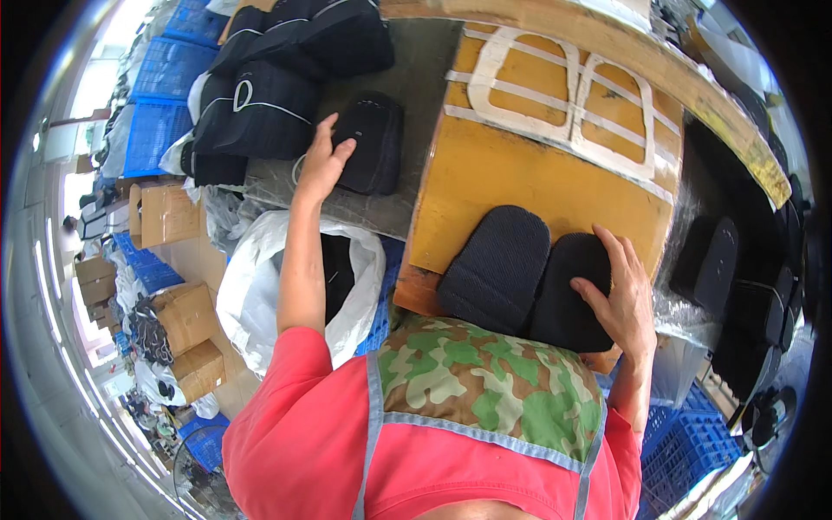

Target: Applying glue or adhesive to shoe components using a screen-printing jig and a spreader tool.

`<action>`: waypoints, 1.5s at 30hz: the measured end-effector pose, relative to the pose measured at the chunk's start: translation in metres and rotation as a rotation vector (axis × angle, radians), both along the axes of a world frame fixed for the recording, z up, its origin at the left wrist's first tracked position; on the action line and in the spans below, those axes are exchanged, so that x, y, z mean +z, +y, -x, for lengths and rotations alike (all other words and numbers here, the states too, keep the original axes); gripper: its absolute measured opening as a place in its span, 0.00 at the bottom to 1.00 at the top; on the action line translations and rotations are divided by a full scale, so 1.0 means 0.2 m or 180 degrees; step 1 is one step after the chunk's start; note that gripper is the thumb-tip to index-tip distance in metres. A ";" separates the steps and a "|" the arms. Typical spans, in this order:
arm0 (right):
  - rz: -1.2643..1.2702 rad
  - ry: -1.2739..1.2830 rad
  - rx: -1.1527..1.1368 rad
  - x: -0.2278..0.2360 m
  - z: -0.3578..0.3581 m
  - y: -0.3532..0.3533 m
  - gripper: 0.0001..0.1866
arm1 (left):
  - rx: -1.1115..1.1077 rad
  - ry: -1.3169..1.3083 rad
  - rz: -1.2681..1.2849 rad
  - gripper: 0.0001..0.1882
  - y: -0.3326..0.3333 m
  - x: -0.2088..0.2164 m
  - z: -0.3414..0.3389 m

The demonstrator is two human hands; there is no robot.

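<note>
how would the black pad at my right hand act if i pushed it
The black pad would probably slide rather than roll, being broad and lying flat. Its dull, matte face suggests the right hand may not slip off easily.

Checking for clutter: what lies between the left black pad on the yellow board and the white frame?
The head view shows only yellow board between the left black pad and white frame, plus pale tape along the frame's lower edge.
</note>
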State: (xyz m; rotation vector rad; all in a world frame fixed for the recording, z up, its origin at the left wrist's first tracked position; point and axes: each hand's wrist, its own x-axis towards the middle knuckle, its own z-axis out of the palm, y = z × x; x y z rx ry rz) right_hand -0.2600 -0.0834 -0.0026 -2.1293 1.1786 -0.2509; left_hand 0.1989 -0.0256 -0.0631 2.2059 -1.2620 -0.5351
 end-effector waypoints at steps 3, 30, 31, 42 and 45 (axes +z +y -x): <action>0.0086 -0.0063 -0.0027 0.00 -0.02 0.01 0.35 | 0.0189 -0.0034 0.0006 0.30 0.00 -0.04 -0.03; 0.0761 -0.0759 -0.0426 -0.10 0.00 -0.53 0.11 | -0.2514 -0.0118 0.0371 0.32 0.08 0.29 0.98; 0.0641 -0.0468 -0.0541 -0.11 -0.04 -0.66 0.13 | -0.2494 -0.0182 0.0352 0.31 0.09 0.29 0.97; 0.2440 -0.0215 -0.0467 -0.46 -0.33 -1.05 0.24 | -0.2273 -0.0309 0.0873 0.21 0.17 0.20 1.01; 0.2144 -0.0123 -0.0086 -0.48 -0.32 -0.99 0.28 | -0.2301 -0.0301 0.1153 0.26 0.15 0.18 0.99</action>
